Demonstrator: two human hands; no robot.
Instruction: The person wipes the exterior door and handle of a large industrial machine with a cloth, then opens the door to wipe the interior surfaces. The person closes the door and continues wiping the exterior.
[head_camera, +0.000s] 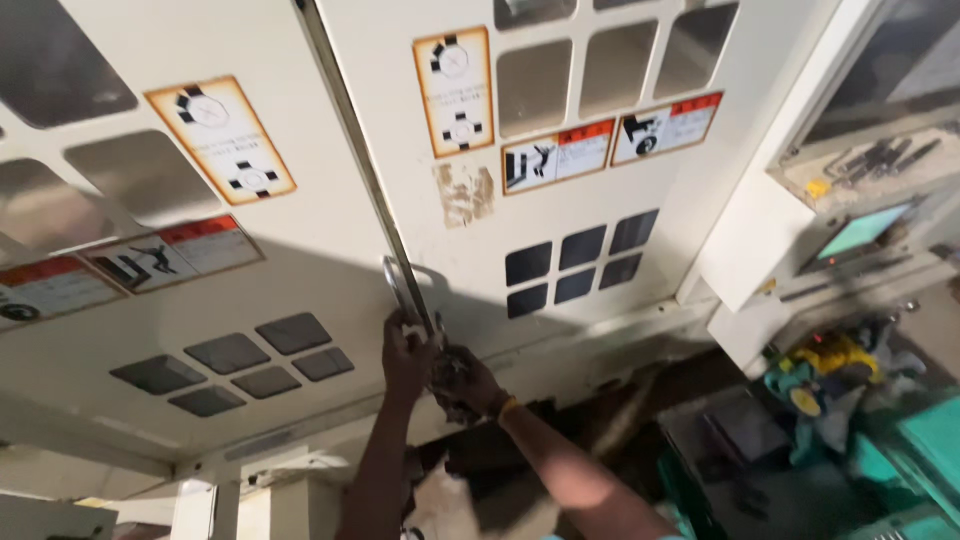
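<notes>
Metal door handles (398, 285) sit where two cream machine doors (330, 230) meet, centre of view; left hand (405, 345) is clenched around one, right hand (462, 380) curled closed just beside it.

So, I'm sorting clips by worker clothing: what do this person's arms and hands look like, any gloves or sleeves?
No gloves: both the left hand and the right hand are bare, and both forearms show no sleeves. A thin yellow band circles the right wrist. Dark grime seems to coat the right hand.
</notes>
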